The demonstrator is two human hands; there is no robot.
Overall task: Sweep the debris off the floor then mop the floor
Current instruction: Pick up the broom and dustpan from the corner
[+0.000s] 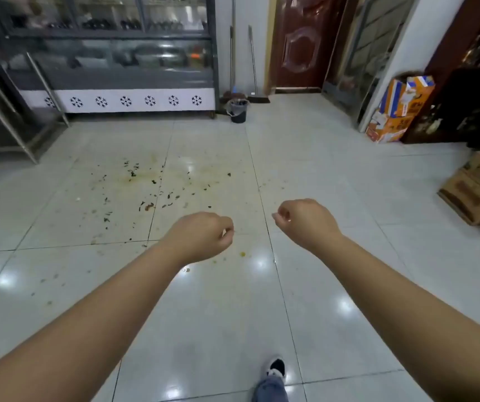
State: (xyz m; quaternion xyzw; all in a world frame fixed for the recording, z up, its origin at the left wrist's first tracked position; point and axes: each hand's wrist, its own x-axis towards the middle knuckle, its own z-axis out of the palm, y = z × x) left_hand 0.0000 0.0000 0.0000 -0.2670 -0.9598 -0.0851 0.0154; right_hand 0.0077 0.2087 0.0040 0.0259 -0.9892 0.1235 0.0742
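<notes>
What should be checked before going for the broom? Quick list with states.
1. Left hand free: ok, fingers curled, holding nothing.
2. Right hand free: ok, curled, empty.
3. Debris unswept: ok, scattered over the stained tiles ahead.
4. Broom reachable: ok, leaning on the far wall, bare floor in between.
5. Bin ready: ok, lined, beside the broom.
6. Mop available: cannot tell; a second handle stands there, its head is hidden.
</notes>
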